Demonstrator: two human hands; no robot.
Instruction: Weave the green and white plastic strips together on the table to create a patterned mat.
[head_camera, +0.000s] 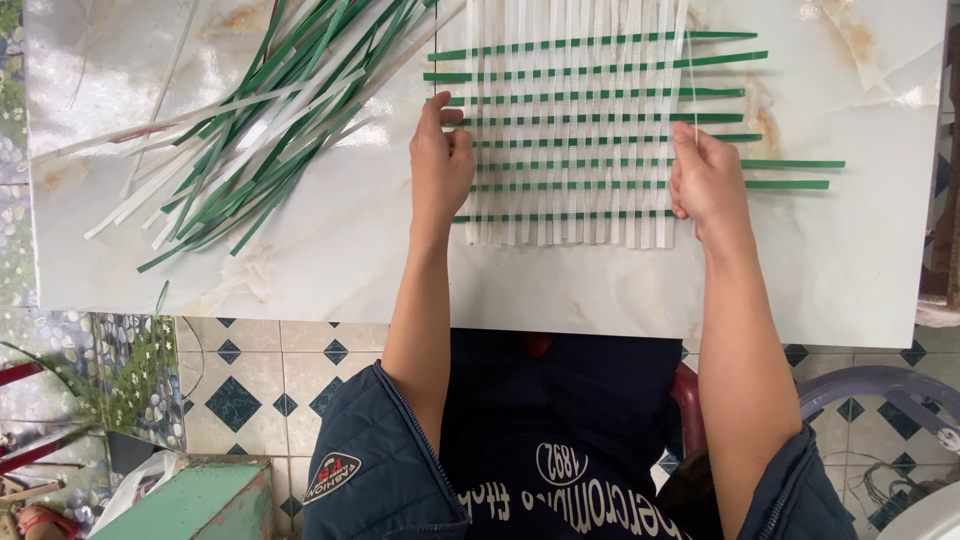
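A flat mat (575, 135) of thin plastic strips lies between the hands on a glossy marble-patterned slab (850, 250): white ribbed strips run away from the person, narrow green ones cross them, their ends sticking out past the right hand. The left hand (440, 165) rests curled on the mat's left edge, fingertips pinching at a green strip's end. The right hand (705, 180) presses the mat's right edge, fingers closed narrowly around one upright white strip (688, 70). Beyond the left hand, farther left, lies a loose fanned pile (250, 120) of green and white strips.
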